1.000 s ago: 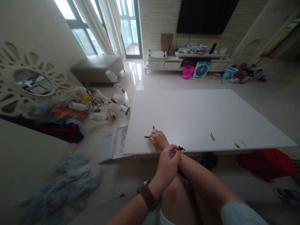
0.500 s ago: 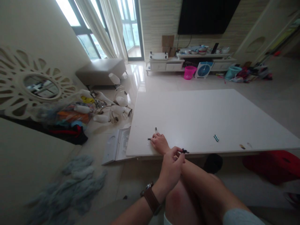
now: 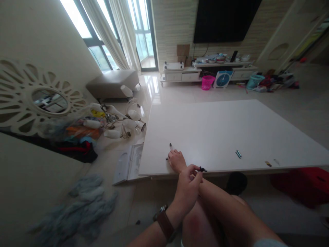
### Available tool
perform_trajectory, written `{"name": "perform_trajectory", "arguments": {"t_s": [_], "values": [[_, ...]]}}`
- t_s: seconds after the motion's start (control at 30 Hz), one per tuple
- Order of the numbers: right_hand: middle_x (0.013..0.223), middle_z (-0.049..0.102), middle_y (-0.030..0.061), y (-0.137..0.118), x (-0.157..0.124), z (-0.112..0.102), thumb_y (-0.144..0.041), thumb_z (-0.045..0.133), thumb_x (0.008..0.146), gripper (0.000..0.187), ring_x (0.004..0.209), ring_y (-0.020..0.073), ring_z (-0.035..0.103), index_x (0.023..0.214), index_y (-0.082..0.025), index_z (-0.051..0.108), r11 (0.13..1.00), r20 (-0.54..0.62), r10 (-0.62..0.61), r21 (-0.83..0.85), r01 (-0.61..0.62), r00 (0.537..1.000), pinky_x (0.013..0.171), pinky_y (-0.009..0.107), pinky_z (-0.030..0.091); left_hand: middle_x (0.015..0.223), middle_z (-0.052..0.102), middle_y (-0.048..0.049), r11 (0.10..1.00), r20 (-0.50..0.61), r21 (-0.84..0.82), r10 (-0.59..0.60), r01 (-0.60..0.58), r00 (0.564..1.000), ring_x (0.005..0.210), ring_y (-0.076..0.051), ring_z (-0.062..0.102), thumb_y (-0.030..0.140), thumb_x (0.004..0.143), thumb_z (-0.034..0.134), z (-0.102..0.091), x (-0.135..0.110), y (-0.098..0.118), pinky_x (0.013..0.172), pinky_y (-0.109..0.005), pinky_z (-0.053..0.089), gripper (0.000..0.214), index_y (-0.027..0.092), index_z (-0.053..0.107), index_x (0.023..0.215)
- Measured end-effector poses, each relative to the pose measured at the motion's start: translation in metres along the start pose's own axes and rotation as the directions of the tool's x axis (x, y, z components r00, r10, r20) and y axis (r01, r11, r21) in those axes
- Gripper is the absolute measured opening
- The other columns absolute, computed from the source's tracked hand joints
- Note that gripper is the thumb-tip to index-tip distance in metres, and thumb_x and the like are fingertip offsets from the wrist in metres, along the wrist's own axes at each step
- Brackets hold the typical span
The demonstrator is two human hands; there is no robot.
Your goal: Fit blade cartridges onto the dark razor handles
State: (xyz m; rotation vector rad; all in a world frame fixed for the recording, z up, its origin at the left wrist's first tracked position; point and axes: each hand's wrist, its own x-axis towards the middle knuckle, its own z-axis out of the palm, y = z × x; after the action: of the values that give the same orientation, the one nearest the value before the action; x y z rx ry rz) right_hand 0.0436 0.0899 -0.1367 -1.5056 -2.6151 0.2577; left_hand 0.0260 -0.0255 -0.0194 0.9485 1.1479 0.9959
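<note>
My left hand point(image 3: 189, 183), with a brown-strapped watch on the wrist, pinches a small black piece point(image 3: 202, 169) at the front edge of the white table point(image 3: 210, 130). My right arm crosses under it to the left. On the tabletop my right hand point(image 3: 177, 161) has its fingers curled down over a small item with a black end point(image 3: 167, 159), most of which the fingers hide. Just beyond those fingertips lies a small pale piece with a dark tip point(image 3: 170, 145). Two green-and-silver batteries point(image 3: 238, 154) lie side by side farther right.
Near the right front edge are a small brown-and-black piece point(image 3: 268, 163) and a clear piece point(image 3: 276, 161). An open white box point(image 3: 125, 166) stands by the table's left side. A chandelier point(image 3: 123, 120) lies on the floor, and a red stool point(image 3: 298, 187) sits at right.
My right hand and the black-ended item under it have shifted slightly right on the table. My left hand keeps its pinch. The whole view has tilted up a little.
</note>
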Motion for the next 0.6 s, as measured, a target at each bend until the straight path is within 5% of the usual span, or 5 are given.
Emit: {"name": "perform_trajectory", "arguments": {"t_s": [0.6], "values": [[0.115,0.065,0.0164,0.0032,0.0017,0.0016,-0.014,0.054,0.091,0.016,0.106,0.0271,0.055,0.105,-0.013,0.061,0.999,0.048,-0.019,-0.026,0.021,0.999,0.087,0.038,0.041,0.069,0.06,0.0017,1.0,0.002,0.014,0.001,-0.001,1.0,0.044,-0.007,0.042,0.032,0.087,0.057,-0.0006,-0.0017,-0.0013,0.041,-0.018,0.031,0.018,0.017,0.063,0.094]]}}
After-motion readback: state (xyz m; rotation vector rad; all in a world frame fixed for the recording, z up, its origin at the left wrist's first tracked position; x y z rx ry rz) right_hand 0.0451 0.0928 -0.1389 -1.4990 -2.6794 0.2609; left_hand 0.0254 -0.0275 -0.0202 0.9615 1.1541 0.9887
